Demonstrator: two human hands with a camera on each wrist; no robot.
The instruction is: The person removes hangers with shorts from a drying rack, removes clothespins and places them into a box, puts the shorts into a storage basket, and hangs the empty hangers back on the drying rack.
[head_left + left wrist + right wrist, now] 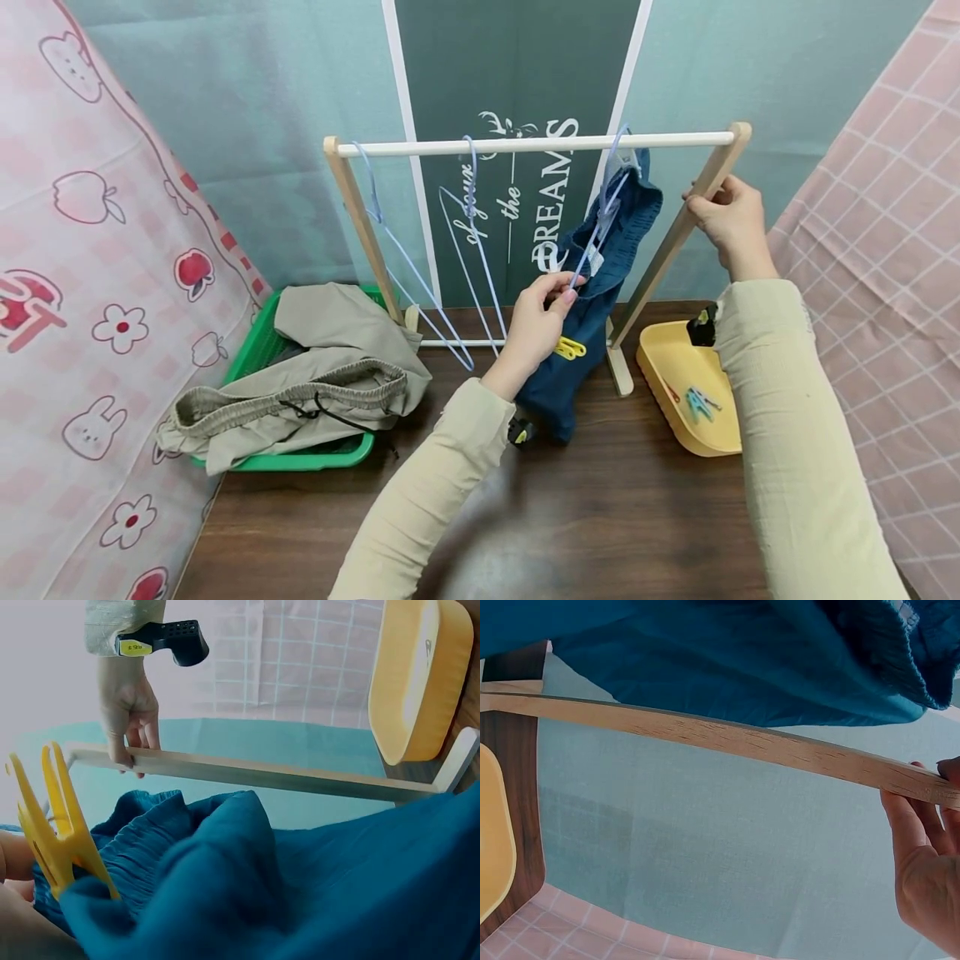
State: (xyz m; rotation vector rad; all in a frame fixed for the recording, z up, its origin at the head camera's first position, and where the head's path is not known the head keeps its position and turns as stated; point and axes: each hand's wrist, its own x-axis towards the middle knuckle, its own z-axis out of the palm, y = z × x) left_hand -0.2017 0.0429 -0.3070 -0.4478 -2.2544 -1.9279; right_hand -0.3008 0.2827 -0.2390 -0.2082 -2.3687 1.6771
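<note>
Two hands are occupied: the left hand [536,321] pinches the near end of a light-blue hanger [606,206] between thumb and fingers, while the right hand [731,221] grips a wooden post [667,250]. Dark-blue trousers [555,390] hang from that hanger — below the white rail [525,144] — with a yellow clip [570,347] on their waistband.

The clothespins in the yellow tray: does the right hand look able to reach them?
Probably yes: the yellow tray is open on top and the clothespins lie uncovered, but the right hand should first release the wooden post.
</note>
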